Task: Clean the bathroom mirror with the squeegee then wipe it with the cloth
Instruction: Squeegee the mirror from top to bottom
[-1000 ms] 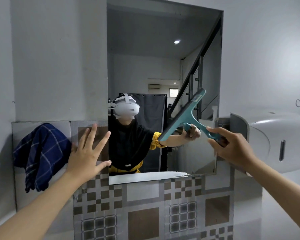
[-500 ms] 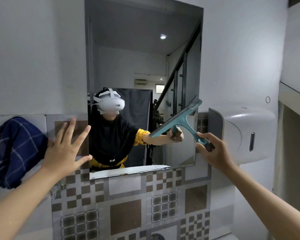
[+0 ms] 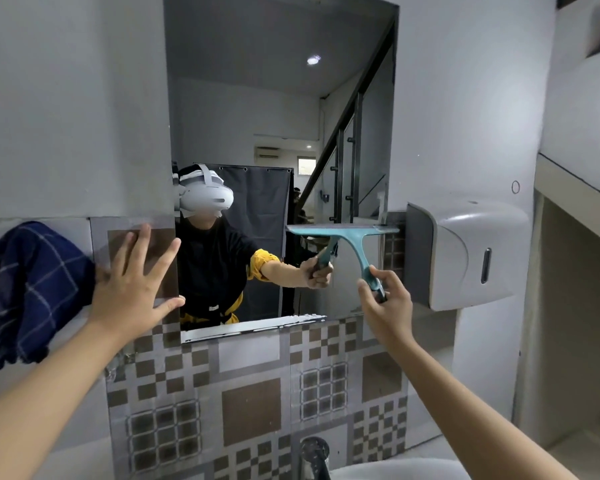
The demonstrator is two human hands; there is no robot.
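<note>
- My left hand (image 3: 132, 289) is spread flat with the fingers fanned, pressing on the tiled wall (image 3: 250, 403) just left of the mirror's lower left corner; I take it that I lean there to steady myself while the other arm works.
- My right hand (image 3: 385, 299) is curled round the lower end of the squeegee (image 3: 347, 237) handle, thumb and fingers pinching it, so the head stands above my knuckles.
- The squeegee is teal, its blade level across the lower right part of the mirror (image 3: 281, 98), its right tip at the mirror's right edge. It looks pressed to the glass, since the reflection meets it, though I cannot be sure of full contact along the whole blade.
- I judge that holding the blade level suits a straight pull down to the bottom edge, where a white streak of foam or water lies along the mirror's lower rim.
- The cloth (image 3: 32, 289), dark blue with a pale check, hangs on the wall at the far left, just beside my left hand and within easy reach for the wiping step, which is not yet begun.
- A white dispenser (image 3: 465, 251) is fixed to the wall immediately right of the mirror, close to the blade's tip; I would watch that the blade does not knock it.
- A tap (image 3: 314, 455) and the rim of a basin (image 3: 395, 471) show at the near bottom edge, below the tiles.
</note>
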